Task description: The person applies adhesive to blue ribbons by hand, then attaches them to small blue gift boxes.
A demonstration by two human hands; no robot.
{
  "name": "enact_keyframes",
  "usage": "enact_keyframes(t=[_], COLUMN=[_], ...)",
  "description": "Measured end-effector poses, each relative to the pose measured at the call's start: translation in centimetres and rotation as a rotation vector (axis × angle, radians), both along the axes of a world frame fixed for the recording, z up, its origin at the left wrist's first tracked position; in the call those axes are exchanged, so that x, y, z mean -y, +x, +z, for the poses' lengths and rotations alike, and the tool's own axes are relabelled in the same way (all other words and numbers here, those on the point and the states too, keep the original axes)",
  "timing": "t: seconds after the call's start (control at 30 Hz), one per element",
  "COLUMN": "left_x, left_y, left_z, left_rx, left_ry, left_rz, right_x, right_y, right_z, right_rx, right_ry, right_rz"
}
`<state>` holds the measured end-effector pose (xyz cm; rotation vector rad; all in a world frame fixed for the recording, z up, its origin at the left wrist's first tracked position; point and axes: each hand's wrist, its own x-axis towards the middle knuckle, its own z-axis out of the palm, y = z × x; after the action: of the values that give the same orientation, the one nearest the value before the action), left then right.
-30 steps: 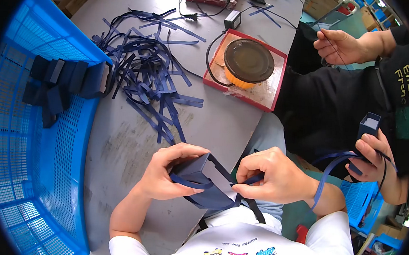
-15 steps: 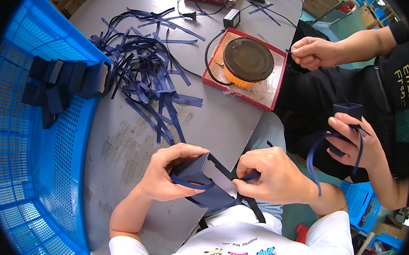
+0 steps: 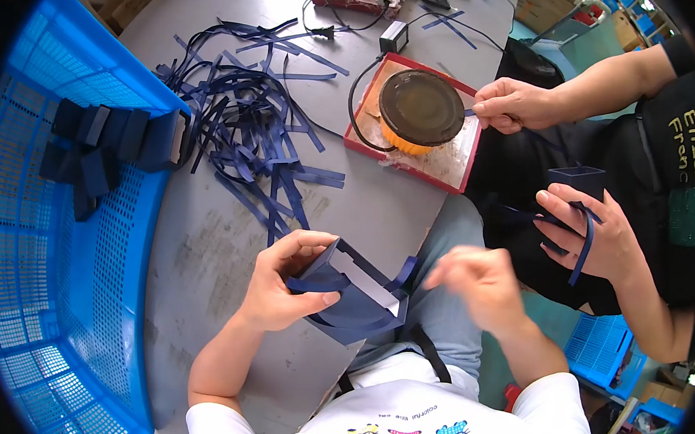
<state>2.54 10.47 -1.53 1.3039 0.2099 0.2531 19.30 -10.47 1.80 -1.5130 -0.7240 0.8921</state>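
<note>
A dark blue box (image 3: 358, 302) with a pale inside is held over the table's near edge by my left hand (image 3: 282, 285), its fingers wrapped round the box's left end. Blue ribbon loops along the box's side, and another ribbon piece (image 3: 402, 274) stands up at its right end. To the right of the box, apart from it, my right hand (image 3: 480, 287) is blurred by motion, so its fingers cannot be made out well. A heap of loose blue ribbons (image 3: 261, 130) lies on the table beyond the box.
On the left, a blue basket (image 3: 109, 281) holds several dark boxes (image 3: 102, 151). A round pot (image 3: 421, 107) sits in a red tray (image 3: 353, 141). At the right, a co-worker holds a ribbon end by the pot and a small box (image 3: 577, 181). Cables cross the table's far part.
My right hand has come off the ribbon at the box and moved right. The box has shifted slightly in my left hand. The co-worker's hand with the ribbon has moved left to the tray.
</note>
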Motion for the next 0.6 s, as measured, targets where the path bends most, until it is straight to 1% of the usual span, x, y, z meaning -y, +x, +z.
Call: enact_keyframes(t=[0.03, 0.07, 0.13, 0.17, 0.23, 0.33, 0.37, 0.47, 0.53, 0.6], left_x=[0.0, 0.1, 0.3, 0.4, 0.3, -0.3, -0.6, -1.4, -2.0, -2.3], left_y=[0.1, 0.2, 0.2, 0.2, -0.1, -1.2, -1.6, -2.8, -3.5, -3.8], left_z=[0.0, 0.0, -0.1, -0.2, -0.6, -0.9, -1.0, -1.5, -1.7, -1.9], left_rx=[0.001, -0.011, -0.026, -0.041, -0.055, -0.173, -0.206, -0.251, -0.339, -0.349], left_ry=[0.002, 0.011, 0.019, 0.033, 0.048, 0.036, 0.061, 0.079, 0.149, 0.161], left_rz=[-0.006, -0.006, -0.017, 0.000, 0.008, 0.101, 0.109, 0.130, 0.162, 0.174], right_x=[-0.2, -0.7, -1.2, -2.0, -2.5, -2.7, -2.8, -2.7, -3.1, -3.9], right_y=[-0.6, -1.5, -1.7, -1.9, -0.8, 0.5, 0.9, 2.3, 2.6, 2.8], right_z=[-0.6, -1.5, -2.8, -2.8, -2.5, -2.5, -2.5, -2.8, -2.9, -3.1], right_rx=[-0.111, -0.301, -0.690, -0.674, -0.705, -0.684, -0.672, -0.680, -0.652, -0.622], right_ry=[-0.136, -0.152, -0.070, 0.021, 0.162, 0.236, 0.251, 0.356, 0.429, 0.452], right_rz=[0.068, 0.036, -0.110, -0.259, -0.319, -0.373, -0.416, -0.420, -0.479, -0.514])
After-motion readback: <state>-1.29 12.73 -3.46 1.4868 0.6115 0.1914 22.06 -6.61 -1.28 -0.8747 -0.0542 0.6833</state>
